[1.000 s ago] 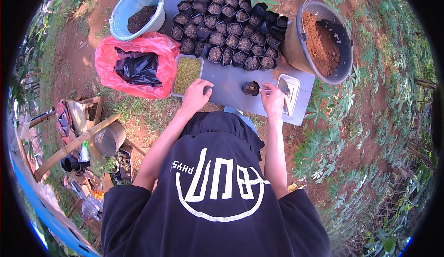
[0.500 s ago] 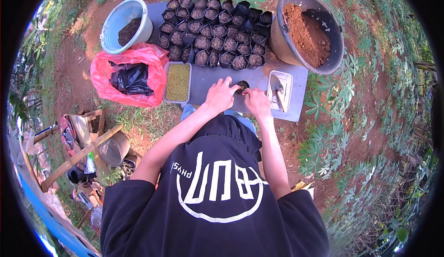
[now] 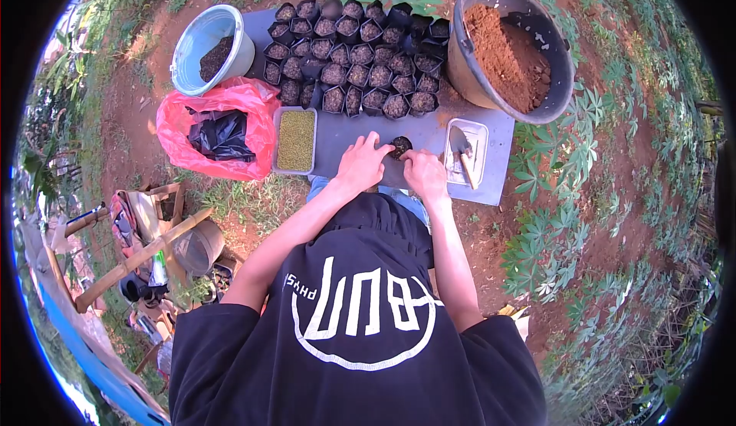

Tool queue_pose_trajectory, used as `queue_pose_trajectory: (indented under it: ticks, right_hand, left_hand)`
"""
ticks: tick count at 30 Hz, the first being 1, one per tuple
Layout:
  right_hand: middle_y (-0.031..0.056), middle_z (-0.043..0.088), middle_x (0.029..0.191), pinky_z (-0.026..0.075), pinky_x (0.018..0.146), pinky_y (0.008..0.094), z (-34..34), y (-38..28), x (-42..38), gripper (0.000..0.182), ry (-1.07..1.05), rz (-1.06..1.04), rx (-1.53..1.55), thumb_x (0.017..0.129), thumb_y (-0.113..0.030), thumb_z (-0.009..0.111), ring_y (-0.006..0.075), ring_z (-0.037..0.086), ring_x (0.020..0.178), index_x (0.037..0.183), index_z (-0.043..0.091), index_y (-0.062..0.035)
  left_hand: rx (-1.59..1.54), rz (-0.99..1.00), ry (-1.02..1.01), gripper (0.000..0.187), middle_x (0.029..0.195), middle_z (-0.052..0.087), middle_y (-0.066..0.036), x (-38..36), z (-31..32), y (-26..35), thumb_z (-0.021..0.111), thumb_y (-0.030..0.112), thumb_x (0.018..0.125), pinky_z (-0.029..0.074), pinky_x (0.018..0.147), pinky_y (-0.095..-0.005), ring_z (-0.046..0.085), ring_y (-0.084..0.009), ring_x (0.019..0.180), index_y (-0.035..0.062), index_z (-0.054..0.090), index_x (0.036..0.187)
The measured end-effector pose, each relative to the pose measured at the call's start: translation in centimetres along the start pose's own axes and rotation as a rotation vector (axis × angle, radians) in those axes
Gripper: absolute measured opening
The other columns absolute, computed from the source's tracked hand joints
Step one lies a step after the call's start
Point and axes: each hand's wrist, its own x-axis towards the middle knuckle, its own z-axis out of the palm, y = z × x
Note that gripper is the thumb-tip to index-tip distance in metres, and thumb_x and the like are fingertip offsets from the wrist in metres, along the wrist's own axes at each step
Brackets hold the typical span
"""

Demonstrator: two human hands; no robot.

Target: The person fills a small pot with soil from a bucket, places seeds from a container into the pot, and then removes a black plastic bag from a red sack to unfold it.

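A small black planting bag filled with dark soil (image 3: 400,145) stands on the grey table near its front edge, between my two hands. My left hand (image 3: 363,163) grips the bag's left side, its fingers bent and the thumb side against the rim. On the other side my right hand (image 3: 425,173) is closed on the bag's near right rim. The lower part of the bag is hidden. Behind it are several rows of filled black planting bags (image 3: 357,75). A white tray (image 3: 477,167) with a small trowel (image 3: 462,147) lies right of my right hand.
Left of my hands are a tub of green seeds (image 3: 296,141) and a pink plastic bag (image 3: 180,155) holding black bags. A light blue bucket (image 3: 187,62) of dark soil stands at the back left. At the right is a large bucket (image 3: 469,81) of reddish soil.
Both hands stay at the small bag, with slight shifts of the fingers at its rim. The whole view has shifted slightly.
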Motion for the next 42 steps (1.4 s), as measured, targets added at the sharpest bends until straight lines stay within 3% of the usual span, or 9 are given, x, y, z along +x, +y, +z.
queue_pose_trajectory:
  ticks: [14,32,38,42]
  right_hand:
    - [0.0206,0.071,0.091,0.057,0.078,0.0498,0.9,0.2,-0.3,0.026,0.033,0.009,0.032,0.089,-0.014,0.057,0.0398,0.070,0.084,0.106,0.075,-0.0155]
    - [0.0202,0.071,0.091,0.057,0.080,0.0485,-0.3,-1.5,-0.2,0.023,0.067,0.074,0.042,0.089,-0.017,0.055,0.0388,0.070,0.085,0.097,0.077,-0.0140]
    - [0.0181,0.072,0.093,0.057,0.081,0.0475,1.3,-0.4,0.3,0.021,-0.034,0.060,0.002,0.089,-0.020,0.058,0.0377,0.072,0.086,0.099,0.077,-0.0153]
    - [0.0177,0.073,0.094,0.058,0.080,0.0472,0.8,-1.1,0.1,0.022,0.043,0.071,0.006,0.089,-0.018,0.058,0.0376,0.072,0.085,0.099,0.077,-0.0159]
  left_hand:
    - [0.014,0.026,-0.030,0.056,0.127,0.050,-0.015,0.1,0.8,-0.1,0.069,0.009,0.078,0.052,0.091,-0.0452,0.055,-0.0329,0.111,0.0142,0.063,0.133]
    - [-0.009,0.010,-0.035,0.052,0.125,0.050,-0.014,-0.1,0.7,0.0,0.070,0.009,0.077,0.052,0.092,-0.0450,0.055,-0.0319,0.113,0.0128,0.066,0.129]
    - [-0.013,0.008,-0.045,0.052,0.125,0.050,-0.013,0.1,0.8,-0.1,0.070,0.009,0.078,0.052,0.093,-0.0444,0.055,-0.0317,0.113,0.0130,0.065,0.130]
    - [-0.005,0.005,-0.049,0.052,0.125,0.050,-0.013,0.1,0.6,0.0,0.069,0.009,0.078,0.052,0.092,-0.0446,0.055,-0.0317,0.113,0.0129,0.065,0.130]
